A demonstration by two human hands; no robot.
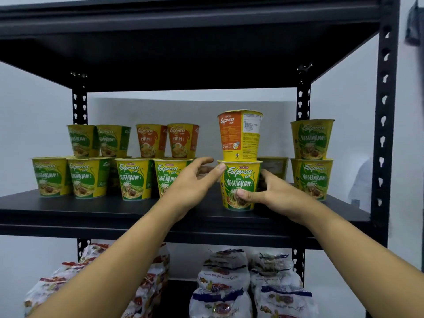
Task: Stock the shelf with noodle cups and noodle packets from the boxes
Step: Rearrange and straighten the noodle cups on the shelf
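Subject: one Vegetarian cup (241, 180), green and yellow, on the middle board (91, 207) of a black metal shelving unit (385, 111), right of centre and near the front edge.

Orientation: the cup is upright, with its long axis vertical. The wide lidded end is uppermost and the narrow base is down at the board. The printed label is turned toward the camera. An orange cup (238, 136) is stacked on its lid, also upright, with its text panel facing forward.

Left hand (192, 182): the thumb (220, 167) is laid against the upper left rim and the fingers are reached round behind the cup, so the cup is gripped between them.

Right hand (277, 193): the thumb (244, 193) is pressed on the lower front of the label and the fingers are curled round the right side, so the cup is gripped.

Surroundings: a two-tier group of Vegetarian cups (135, 180) and Ayam cups (151, 141) is noted to the left, all upright. A stack of two Vegetarian cups (312, 177) stands to the right. One further cup (274, 166) is partly hidden behind the right hand. Noodle packets (223, 271) are piled on the shelf below.
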